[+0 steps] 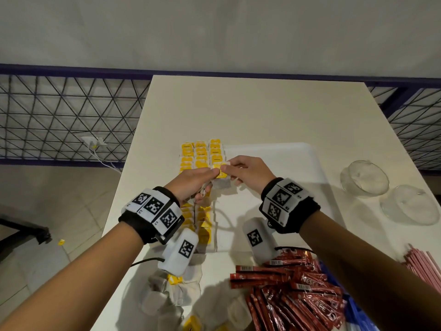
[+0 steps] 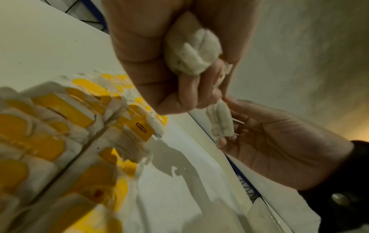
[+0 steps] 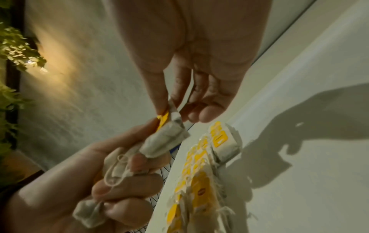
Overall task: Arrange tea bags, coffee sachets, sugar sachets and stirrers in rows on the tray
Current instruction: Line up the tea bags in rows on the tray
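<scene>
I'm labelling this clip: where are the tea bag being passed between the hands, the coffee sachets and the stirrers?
tea bag (image 1: 223, 185): head view, on its grey pouch.
coffee sachets (image 1: 298, 290): head view, middle of the red pile.
stirrers (image 1: 422, 263): head view, on the pink bundle.

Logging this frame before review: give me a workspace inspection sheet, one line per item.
Surface: white table; white tray on it.
Job's things: tea bags in rows along the tray's left side; loose tea bags and red coffee sachets at the near edge; pink stirrers at right; sugar sachets: nothing seen.
Clutter: two clear glass bowls at right; a yellow tag on the floor.
Grippers: left hand holds a bunch of tea bags; right hand pinches one tea bag held between both hands.
Cables: black leads from the wrist units; white cable at the wall socket.
Surroundings: blue mesh railing, tiled floor.
</scene>
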`<state>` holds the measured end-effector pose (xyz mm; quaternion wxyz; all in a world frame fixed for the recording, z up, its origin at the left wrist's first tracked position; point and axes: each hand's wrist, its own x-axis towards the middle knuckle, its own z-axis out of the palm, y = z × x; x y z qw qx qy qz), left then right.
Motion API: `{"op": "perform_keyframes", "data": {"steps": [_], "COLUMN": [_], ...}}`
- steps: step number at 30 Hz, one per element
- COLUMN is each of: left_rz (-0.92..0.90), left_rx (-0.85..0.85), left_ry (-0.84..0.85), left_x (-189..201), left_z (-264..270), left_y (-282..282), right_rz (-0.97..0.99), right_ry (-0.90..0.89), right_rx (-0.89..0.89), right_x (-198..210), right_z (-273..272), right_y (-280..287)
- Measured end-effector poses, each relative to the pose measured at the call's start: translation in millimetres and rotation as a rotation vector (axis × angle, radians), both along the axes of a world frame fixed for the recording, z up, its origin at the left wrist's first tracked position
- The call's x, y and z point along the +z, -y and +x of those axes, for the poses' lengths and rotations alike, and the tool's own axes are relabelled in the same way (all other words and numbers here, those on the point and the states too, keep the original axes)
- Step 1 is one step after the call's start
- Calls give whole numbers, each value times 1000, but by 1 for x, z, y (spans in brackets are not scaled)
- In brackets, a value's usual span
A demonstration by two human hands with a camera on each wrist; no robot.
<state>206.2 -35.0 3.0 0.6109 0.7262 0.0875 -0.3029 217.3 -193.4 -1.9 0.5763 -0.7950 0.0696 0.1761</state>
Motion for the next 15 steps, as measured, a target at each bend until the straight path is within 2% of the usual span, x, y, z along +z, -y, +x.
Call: {"op": "perform_keyframes", "data": {"steps": [6,10,15], "left_rz": [195,172,121], "left_rx": [-60,46,69], "left_ry": [-11,-60,-116], "left_x": [-10,-10,-11], "left_z": [7,14,16], "left_y": [-3,-12,-18], "right_rz": [-41,-36,-54], "right_ry": [-142,-214,-214], "right_rx": [-21,-27,-51], "right_x": [-21,-37,-47], "right_z": [12,22,34], "right_y": [4,1,-6]}}
